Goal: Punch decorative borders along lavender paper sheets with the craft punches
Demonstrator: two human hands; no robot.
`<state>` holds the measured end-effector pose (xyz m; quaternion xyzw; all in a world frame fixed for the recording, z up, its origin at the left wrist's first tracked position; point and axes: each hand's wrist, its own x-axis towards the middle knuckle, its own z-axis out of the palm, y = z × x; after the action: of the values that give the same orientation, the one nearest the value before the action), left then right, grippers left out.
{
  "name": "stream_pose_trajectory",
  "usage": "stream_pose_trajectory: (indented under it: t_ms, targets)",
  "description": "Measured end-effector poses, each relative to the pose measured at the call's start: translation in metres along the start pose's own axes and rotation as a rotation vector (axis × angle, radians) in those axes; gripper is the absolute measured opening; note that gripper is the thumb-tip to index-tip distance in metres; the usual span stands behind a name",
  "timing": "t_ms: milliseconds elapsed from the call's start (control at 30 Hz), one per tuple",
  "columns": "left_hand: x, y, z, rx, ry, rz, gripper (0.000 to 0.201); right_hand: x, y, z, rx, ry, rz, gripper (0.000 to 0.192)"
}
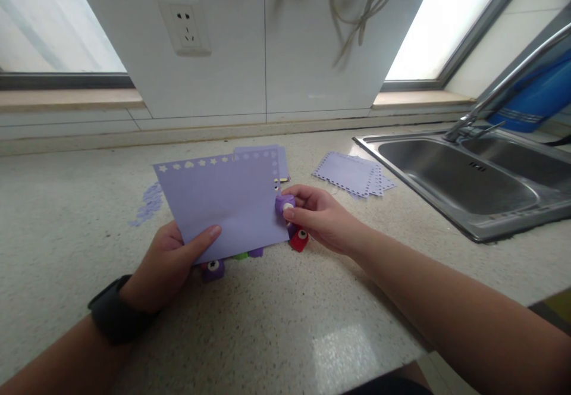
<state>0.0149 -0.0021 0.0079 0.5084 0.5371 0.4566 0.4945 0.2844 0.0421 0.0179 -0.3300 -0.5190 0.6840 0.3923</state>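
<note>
Now the left hand [167, 264] pinches the sheet's [223, 204] lower-left corner, while the right-hand fingers [303, 196] clasp a purple punch [284, 204] touching its right edge, nearest that hand.

Both forearms are showing bare, no sleeves reaching into view. The left hand [167, 264] is wearing a black wristband [116, 317], broad, matte, smooth-faced. The right hand [319, 216] is wearing nothing: no ring, band or glove visible. Fingernails are showing short, unpainted.
</note>
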Motion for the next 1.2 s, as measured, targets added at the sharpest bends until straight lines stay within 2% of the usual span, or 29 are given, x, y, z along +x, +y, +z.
stream_pose_trajectory:
  t_ms: [667, 1200]
  targets:
    - [-0.0013, 0.0003, -0.0001, -0.028, 0.007, -0.027, 0.041, -0.0003, -0.0004, 0.0000, 0.045, 0.005, -0.001, 0.045]
    - [-0.0003, 0.0024, 0.0027, -0.026, 0.015, 0.005, 0.042, 0.0011, 0.0009, -0.0014, -0.025, 0.003, -0.014, 0.043]
